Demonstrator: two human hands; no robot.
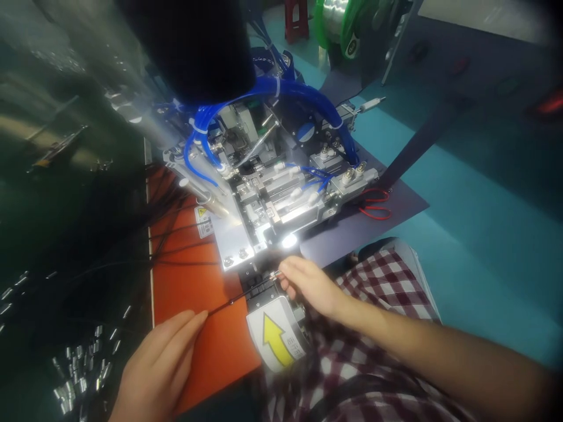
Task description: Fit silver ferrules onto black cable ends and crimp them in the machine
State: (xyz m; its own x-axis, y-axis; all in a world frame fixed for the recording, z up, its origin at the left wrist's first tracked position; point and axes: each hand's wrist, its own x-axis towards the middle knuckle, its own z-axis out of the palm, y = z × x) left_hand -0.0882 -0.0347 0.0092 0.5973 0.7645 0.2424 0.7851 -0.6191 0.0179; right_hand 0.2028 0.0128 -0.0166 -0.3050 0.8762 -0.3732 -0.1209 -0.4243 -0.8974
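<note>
My left hand (160,363) rests on the orange mat (185,293) and pinches a thin black cable (237,299) between thumb and fingers. The cable runs up to the right to my right hand (308,284), whose fingertips pinch its small metal end just in front of the machine (272,187). That end sits near the bright lit slot at the machine's front edge. A white label with a yellow arrow (277,340) lies just below my right hand.
Blue air hoses (272,91) arch over the machine. Several black cables (176,234) fan across the mat at left. Small metal parts (74,381) lie scattered at lower left. Red-handled scissors (373,205) rest on a dark sheet at right.
</note>
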